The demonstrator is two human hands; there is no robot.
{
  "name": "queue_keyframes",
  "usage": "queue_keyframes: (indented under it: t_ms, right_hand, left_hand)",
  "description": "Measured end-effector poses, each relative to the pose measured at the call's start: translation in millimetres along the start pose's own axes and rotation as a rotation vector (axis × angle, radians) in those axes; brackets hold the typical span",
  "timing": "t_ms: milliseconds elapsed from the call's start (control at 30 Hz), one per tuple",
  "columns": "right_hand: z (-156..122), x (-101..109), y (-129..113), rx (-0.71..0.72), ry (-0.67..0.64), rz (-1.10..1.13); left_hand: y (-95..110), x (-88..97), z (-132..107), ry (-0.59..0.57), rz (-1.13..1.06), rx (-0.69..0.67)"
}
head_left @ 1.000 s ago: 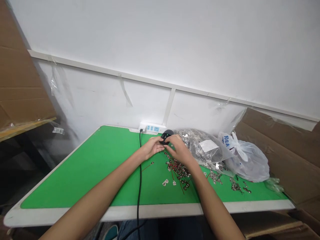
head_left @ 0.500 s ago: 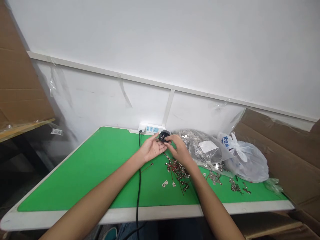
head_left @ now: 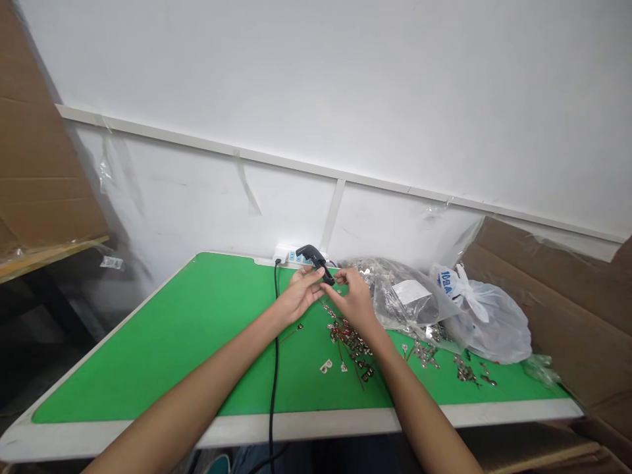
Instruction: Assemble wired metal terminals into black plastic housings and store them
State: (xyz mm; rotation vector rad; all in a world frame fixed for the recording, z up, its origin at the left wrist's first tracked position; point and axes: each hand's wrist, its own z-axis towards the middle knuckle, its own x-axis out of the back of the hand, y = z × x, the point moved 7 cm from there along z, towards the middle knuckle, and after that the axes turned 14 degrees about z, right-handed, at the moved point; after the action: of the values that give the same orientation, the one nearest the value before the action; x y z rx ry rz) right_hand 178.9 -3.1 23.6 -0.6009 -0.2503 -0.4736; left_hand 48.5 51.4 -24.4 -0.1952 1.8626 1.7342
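Observation:
Over the far middle of the green table, my left hand grips a small black device by its lower part; its upper arm sticks up to the left. My right hand is beside it, fingers pinched at the base of the device, on something too small to make out. Under my hands lies a scatter of small metal parts with red wires.
A black cable runs from a white power strip at the wall down over the near table edge. A clear bag of metal parts and a white plastic bag lie at the right. Cardboard stands at both sides.
The black device has been turned in my hands: it showed as a round lump before, and now its arm points up and left. Both hands stayed nearly in place.

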Motion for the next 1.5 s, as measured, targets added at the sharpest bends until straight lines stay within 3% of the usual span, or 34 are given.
queue_keyframes:
  t_ms: [133, 267, 433, 533, 733, 900, 1100, 1300, 1500]
  right_hand:
    - [-0.9, -1.9, 1.1, -0.020, 0.006, 0.013]
    - [0.0, -0.8, 2.3, -0.046, 0.029, 0.058]
    - [-0.5, 0.6, 1.1, -0.038, 0.026, 0.035]
    - [-1.1, 2.8, 0.8, -0.013, 0.027, 0.024]
    - [-2.5, 4.6, -1.9, 0.099, -0.002, 0.015]
    - [-2.7, 3.4, -4.9, 0.113, -0.019, 0.022]
    - [5.1, -2.6, -2.4, 0.040, -0.207, 0.140]
    - [10.7, 5.8, 11.9, -0.136, -0.143, 0.166]
    - [10.6, 2.1, 11.7, -0.134, -0.220, 0.129]
  left_hand:
    - [16.6, 0.5, -6.2, 0.092, 0.141, -0.221]
    - [34.9, -7.4, -16.1, 0.094, 0.355, -0.456]
    - [45.3, -7.5, -31.3, 0.215, 0.611, -0.607]
    - [49.7, -12.8, -39.8, 0.177, 0.656, -0.669]
    - [52.5, -23.8, -46.3, 0.038, 0.634, -0.687]
    - [51.2, -25.2, -45.4, 0.014, 0.765, -0.765]
    - [45.0, -14.9, -35.3, 0.045, 0.675, -0.711]
    - [40.8, -21.3, -33.0, -0.050, 0.745, -0.681]
    - [32.7, -19.0, -24.8, -0.046, 0.914, -0.740]
